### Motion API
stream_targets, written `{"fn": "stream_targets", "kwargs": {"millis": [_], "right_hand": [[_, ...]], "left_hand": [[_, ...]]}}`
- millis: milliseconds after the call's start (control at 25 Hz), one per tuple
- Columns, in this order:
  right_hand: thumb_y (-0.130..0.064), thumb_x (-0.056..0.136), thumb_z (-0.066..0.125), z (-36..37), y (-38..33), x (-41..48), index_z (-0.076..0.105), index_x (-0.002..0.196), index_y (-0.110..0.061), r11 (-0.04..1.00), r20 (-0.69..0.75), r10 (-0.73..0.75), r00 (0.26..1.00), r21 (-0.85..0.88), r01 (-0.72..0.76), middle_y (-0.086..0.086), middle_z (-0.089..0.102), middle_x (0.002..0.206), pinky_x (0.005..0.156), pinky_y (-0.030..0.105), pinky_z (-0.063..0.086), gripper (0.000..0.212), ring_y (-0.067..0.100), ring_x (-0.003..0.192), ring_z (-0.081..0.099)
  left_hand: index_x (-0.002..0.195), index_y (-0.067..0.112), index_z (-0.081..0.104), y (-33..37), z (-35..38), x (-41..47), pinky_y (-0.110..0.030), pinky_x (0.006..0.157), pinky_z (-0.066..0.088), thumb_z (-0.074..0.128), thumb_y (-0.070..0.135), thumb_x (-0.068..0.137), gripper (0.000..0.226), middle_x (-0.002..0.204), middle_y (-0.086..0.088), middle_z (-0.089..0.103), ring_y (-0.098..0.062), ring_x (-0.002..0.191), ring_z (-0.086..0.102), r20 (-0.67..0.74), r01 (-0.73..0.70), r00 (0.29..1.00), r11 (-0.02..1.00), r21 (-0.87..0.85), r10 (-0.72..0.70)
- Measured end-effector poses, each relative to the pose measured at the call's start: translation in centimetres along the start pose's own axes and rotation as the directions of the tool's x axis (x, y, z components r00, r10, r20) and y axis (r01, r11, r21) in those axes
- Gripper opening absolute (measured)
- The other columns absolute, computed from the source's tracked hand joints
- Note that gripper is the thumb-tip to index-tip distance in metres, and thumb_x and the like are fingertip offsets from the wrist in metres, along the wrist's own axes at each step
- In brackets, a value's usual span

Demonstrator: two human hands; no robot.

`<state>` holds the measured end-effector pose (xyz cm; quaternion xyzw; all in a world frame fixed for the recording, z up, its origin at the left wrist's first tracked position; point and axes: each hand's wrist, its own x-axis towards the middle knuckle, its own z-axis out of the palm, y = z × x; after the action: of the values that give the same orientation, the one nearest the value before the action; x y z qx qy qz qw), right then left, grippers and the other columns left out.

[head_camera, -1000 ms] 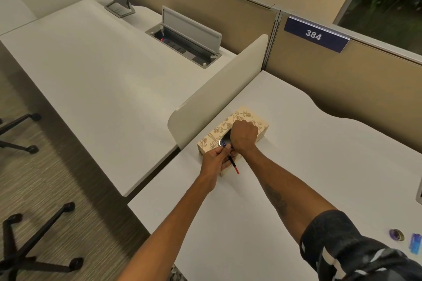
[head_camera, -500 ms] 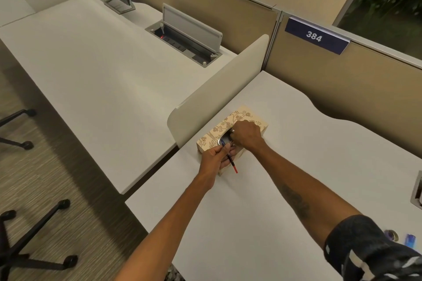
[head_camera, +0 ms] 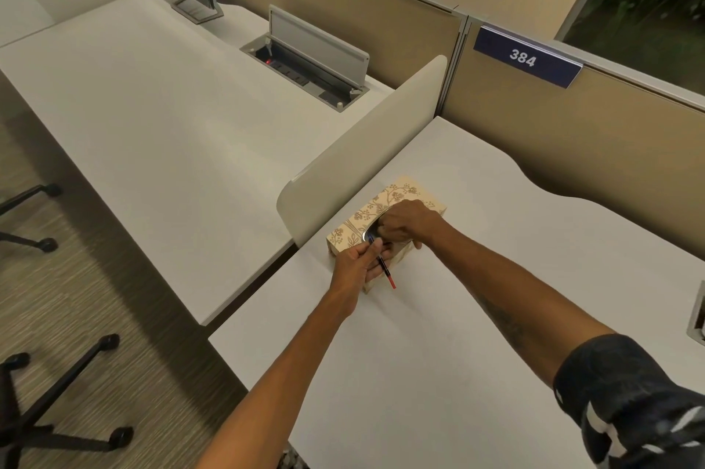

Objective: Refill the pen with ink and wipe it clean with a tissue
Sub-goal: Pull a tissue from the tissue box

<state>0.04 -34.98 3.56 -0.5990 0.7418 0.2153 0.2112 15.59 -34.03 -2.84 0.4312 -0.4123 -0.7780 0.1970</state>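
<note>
A beige tissue box point(head_camera: 362, 219) with a brown floral print lies on the white desk point(head_camera: 438, 335), beside a low cream divider. My left hand point(head_camera: 360, 264) rests against the box's near end and pinches a thin dark pen point(head_camera: 383, 266) with a red tip pointing down and to the right. My right hand point(head_camera: 402, 222) lies on top of the box with its fingers curled into the oval slot. No tissue shows; the fingertips and the slot's inside are hidden.
The cream divider point(head_camera: 362, 148) separates this desk from the left desk, which carries an open power hatch point(head_camera: 309, 64) and a monitor stand point(head_camera: 196, 9). Tan partition with a "384" sign point(head_camera: 526, 60) runs behind. Chair bases point(head_camera: 57, 411) stand on the floor at left.
My right hand has shifted slightly rightward on the box top, fingers still at the slot. The left hand and pen stay put. The view has drifted, hiding small items at bottom right.
</note>
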Motion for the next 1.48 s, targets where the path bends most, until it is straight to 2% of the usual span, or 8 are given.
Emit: {"fn": "stream_targets", "kwargs": {"millis": [120, 240, 320, 480, 680, 920, 1160, 1480], "right_hand": [[-0.022, 0.091, 0.041, 0.2, -0.7, 0.2, 0.048, 0.064, -0.015, 0.997, -0.012, 0.071, 0.997, 0.017, -0.071, 0.0, 0.055, 0.065, 0.054, 0.025, 0.034, 0.029, 0.022, 0.079, 0.065], [-0.025, 0.091, 0.046, 1.0, -1.2, 1.1, 0.066, 0.091, -0.014, 0.986, -0.108, 0.161, 0.981, 0.059, -0.156, 0.005, 0.07, 0.099, 0.07, 0.029, 0.04, 0.023, 0.024, 0.098, 0.066], [-0.025, 0.09, 0.051, 1.8, -1.3, 1.5, 0.069, 0.101, -0.013, 0.962, -0.182, 0.256, 0.949, 0.145, -0.231, 0.005, 0.07, 0.106, 0.072, 0.028, 0.041, 0.024, 0.024, 0.099, 0.066], [-0.014, 0.093, 0.052, 2.4, -1.9, 2.0, 0.07, 0.102, -0.012, 0.907, -0.267, 0.403, 0.876, 0.248, -0.341, 0.005, 0.07, 0.106, 0.076, 0.028, 0.045, 0.02, 0.024, 0.099, 0.067], [-0.007, 0.092, 0.052, 2.9, -2.7, 1.9, 0.07, 0.099, -0.012, 0.866, -0.314, 0.478, 0.82, 0.321, -0.382, 0.006, 0.071, 0.101, 0.07, 0.029, 0.043, 0.02, 0.024, 0.095, 0.068], [-0.006, 0.092, 0.056, 2.8, -3.3, 1.8, 0.07, 0.101, -0.012, 0.837, -0.299, 0.522, 0.799, 0.359, -0.412, 0.005, 0.07, 0.103, 0.073, 0.029, 0.047, 0.017, 0.023, 0.099, 0.067], [-0.006, 0.092, 0.055, 2.7, -3.4, 1.6, 0.069, 0.104, -0.012, 0.837, -0.314, 0.517, 0.796, 0.378, -0.395, 0.005, 0.07, 0.107, 0.075, 0.03, 0.047, 0.019, 0.023, 0.102, 0.066], [-0.011, 0.093, 0.049, 2.9, -3.1, 1.8, 0.07, 0.101, -0.012, 0.88, -0.303, 0.448, 0.841, 0.312, -0.357, 0.007, 0.069, 0.106, 0.074, 0.03, 0.045, 0.022, 0.024, 0.101, 0.064]], "left_hand": [[0.122, 0.009, 0.065, 0.3, 0.3, -0.3, -0.034, 0.092, 0.058, 0.064, 0.025, 0.094, 0.032, 0.11, -0.011, 0.075, -0.019, 0.102, 0.073, -0.001, 0.005, 1.0, 1.0, -0.001, -0.005], [0.121, 0.01, 0.065, 0.3, 0.3, -0.4, -0.032, 0.09, 0.058, 0.063, 0.024, 0.095, 0.03, 0.11, -0.009, 0.076, -0.018, 0.101, 0.073, -0.014, 0.014, 1.0, 1.0, -0.004, -0.014], [0.126, 0.006, 0.064, 0.2, 0.2, -0.3, -0.03, 0.088, 0.059, 0.064, 0.024, 0.095, 0.036, 0.11, -0.008, 0.076, -0.018, 0.102, 0.073, -0.013, 0.025, 1.0, 1.0, -0.002, -0.025], [0.123, 0.008, 0.066, 0.4, 0.4, -0.5, -0.031, 0.088, 0.059, 0.064, 0.022, 0.095, 0.032, 0.108, -0.008, 0.076, -0.019, 0.102, 0.073, -0.03, 0.016, 0.999, 1.0, -0.01, -0.016], [0.102, 0.025, 0.067, 0.5, 0.7, -0.7, -0.032, 0.087, 0.06, 0.064, 0.02, 0.094, 0.009, 0.098, 0.001, 0.076, -0.018, 0.095, 0.074, -0.058, 0.01, 0.998, 1.0, 0.0, -0.01], [0.102, 0.024, 0.066, 0.7, 0.8, -0.8, -0.028, 0.082, 0.061, 0.065, 0.021, 0.094, 0.009, 0.095, 0.002, 0.076, -0.018, 0.094, 0.074, -0.092, 0.019, 0.996, 1.0, 0.02, -0.017], [0.119, 0.016, 0.063, 0.6, 0.8, -0.9, -0.031, 0.084, 0.061, 0.065, 0.021, 0.094, 0.026, 0.104, -0.002, 0.075, -0.02, 0.097, 0.074, -0.093, 0.02, 0.996, 1.0, 0.017, -0.018], [0.11, 0.026, 0.062, 0.9, 0.8, -1.2, -0.028, 0.081, 0.061, 0.065, 0.019, 0.094, 0.018, 0.103, -0.001, 0.074, -0.019, 0.097, 0.073, -0.079, 0.004, 0.997, 1.0, -0.019, -0.005]]}}
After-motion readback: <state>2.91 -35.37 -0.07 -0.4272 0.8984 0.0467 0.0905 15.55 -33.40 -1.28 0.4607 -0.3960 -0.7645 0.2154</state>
